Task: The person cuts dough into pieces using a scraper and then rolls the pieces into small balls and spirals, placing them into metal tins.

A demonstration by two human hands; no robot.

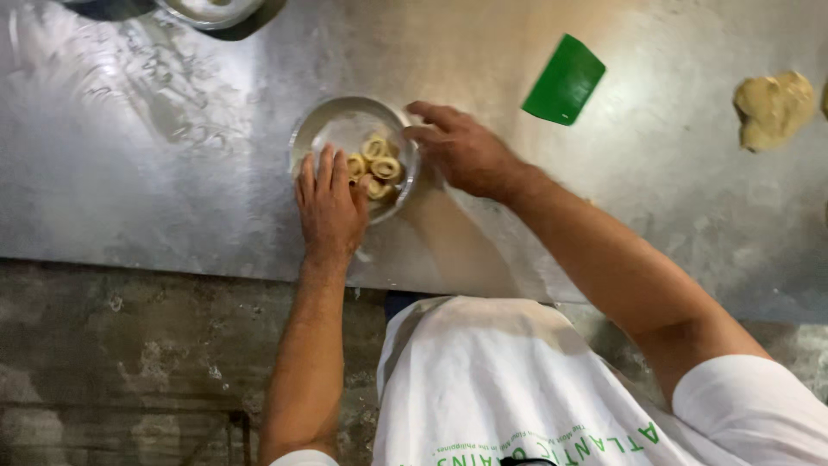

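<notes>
A small round metal bowl (341, 121) sits on the steel table (155, 173) and holds several pale coiled dough rings (377, 160). My left hand (329, 205) lies flat over the bowl's near left rim, fingers together pointing away from me, thumb touching a ring. My right hand (457, 148) grips the bowl's right rim, thumb and fingers curled around the edge.
A green plastic scraper (564, 79) lies on the table beyond my right hand. A lump of beige dough (773, 107) rests at the far right. Part of another metal bowl (211, 10) shows at the top edge. A worn concrete floor (129, 362) lies below the table's front edge.
</notes>
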